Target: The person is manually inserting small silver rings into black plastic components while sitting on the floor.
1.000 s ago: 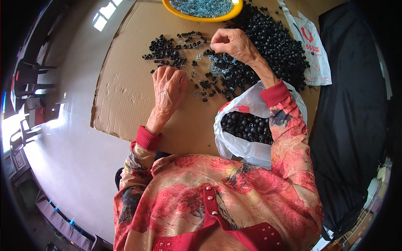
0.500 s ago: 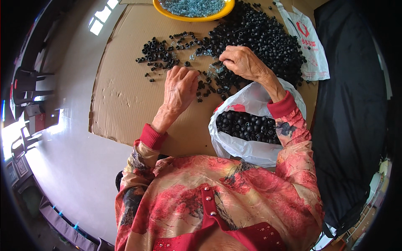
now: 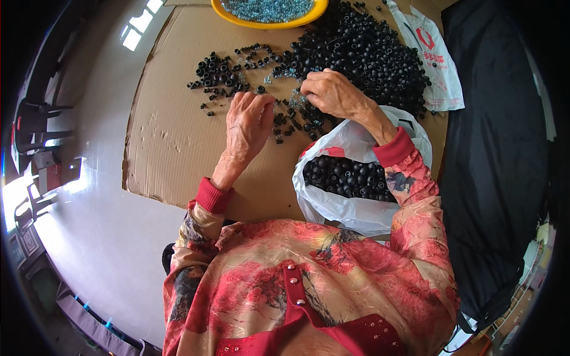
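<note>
Gap narrowing, right side come down

My left hand (image 3: 248,121), fingers curled over the flat brown cardboard sheet (image 3: 172,124), grip hidden, cannot tell; my right hand (image 3: 337,95), lower and nearer it than a second ago, fingertips bunched, contents unclear; I read close two-handed work; matt black round beads (image 3: 374,53) heaped just beyond it; containers: curved yellow bowl (image 3: 270,25), clear bluish beads (image 3: 267,9) inside; crumpled white plastic bag (image 3: 350,210), open, black beads within.

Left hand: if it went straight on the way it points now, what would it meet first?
Probably the single black bead lying on the cardboard just beyond the left hand; the hand's height is unclear from above, so it might pass over it.
</note>
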Action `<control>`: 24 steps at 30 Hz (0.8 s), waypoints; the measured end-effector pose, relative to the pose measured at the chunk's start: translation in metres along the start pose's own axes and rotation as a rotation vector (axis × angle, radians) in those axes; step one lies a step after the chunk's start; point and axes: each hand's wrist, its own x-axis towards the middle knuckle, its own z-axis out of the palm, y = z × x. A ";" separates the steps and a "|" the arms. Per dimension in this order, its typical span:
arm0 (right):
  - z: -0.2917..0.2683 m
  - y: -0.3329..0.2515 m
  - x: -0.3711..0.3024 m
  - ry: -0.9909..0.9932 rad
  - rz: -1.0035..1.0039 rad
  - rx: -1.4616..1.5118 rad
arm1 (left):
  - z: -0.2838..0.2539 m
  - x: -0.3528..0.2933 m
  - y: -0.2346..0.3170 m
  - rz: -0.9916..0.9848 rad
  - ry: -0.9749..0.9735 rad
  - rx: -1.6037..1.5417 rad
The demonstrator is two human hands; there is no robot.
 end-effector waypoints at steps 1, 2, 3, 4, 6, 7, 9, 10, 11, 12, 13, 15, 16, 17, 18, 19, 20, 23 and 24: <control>0.002 -0.003 0.001 0.008 -0.015 -0.011 | 0.000 0.000 0.001 -0.002 0.014 -0.016; 0.005 -0.004 0.002 0.007 -0.018 -0.010 | 0.000 0.000 0.002 -0.003 0.028 -0.032; 0.008 -0.004 0.003 -0.020 -0.043 -0.078 | 0.001 0.000 0.002 -0.003 0.029 -0.030; 0.009 -0.004 0.004 -0.048 -0.068 -0.146 | 0.000 0.000 0.001 -0.018 0.031 -0.035; 0.009 -0.007 0.004 -0.034 -0.079 -0.157 | 0.000 0.000 0.001 -0.032 0.033 -0.039; 0.008 -0.010 0.005 -0.081 -0.073 -0.190 | 0.000 0.000 0.001 -0.056 0.033 -0.067; 0.008 -0.011 0.005 -0.128 -0.067 -0.226 | 0.001 0.000 0.002 -0.078 0.035 -0.097; 0.009 -0.009 0.003 -0.110 -0.075 -0.203 | 0.002 0.000 0.002 -0.086 0.039 -0.109; 0.008 -0.008 0.001 -0.093 -0.082 -0.180 | 0.003 0.001 0.003 -0.094 0.043 -0.122; 0.003 -0.009 0.001 -0.092 -0.083 -0.181 | 0.002 0.004 0.005 -0.093 0.044 -0.121; -0.006 -0.008 0.002 -0.028 -0.039 -0.046 | 0.001 0.008 0.008 -0.075 0.070 -0.116; -0.031 -0.008 0.004 0.123 -0.013 0.049 | -0.009 0.023 0.016 -0.037 0.146 -0.143; -0.049 -0.014 0.008 0.215 -0.057 0.056 | -0.018 0.032 0.018 -0.025 0.197 -0.165; -0.069 -0.021 0.013 0.318 -0.140 -0.007 | -0.029 0.042 0.021 0.038 0.269 -0.162; -0.091 -0.033 0.016 0.377 -0.136 -0.036 | -0.044 0.051 0.032 0.006 0.316 -0.190; -0.109 -0.047 0.016 0.446 -0.087 0.020 | -0.054 0.057 0.036 0.002 0.380 -0.280; -0.125 -0.057 0.017 0.520 -0.096 0.031 | -0.065 0.063 0.042 0.037 0.446 -0.318; -0.141 -0.073 0.010 0.625 -0.106 -0.095 | -0.081 0.066 0.063 0.087 0.478 -0.126; -0.117 -0.077 0.009 0.607 0.070 0.119 | -0.074 0.061 0.055 0.180 0.446 -0.132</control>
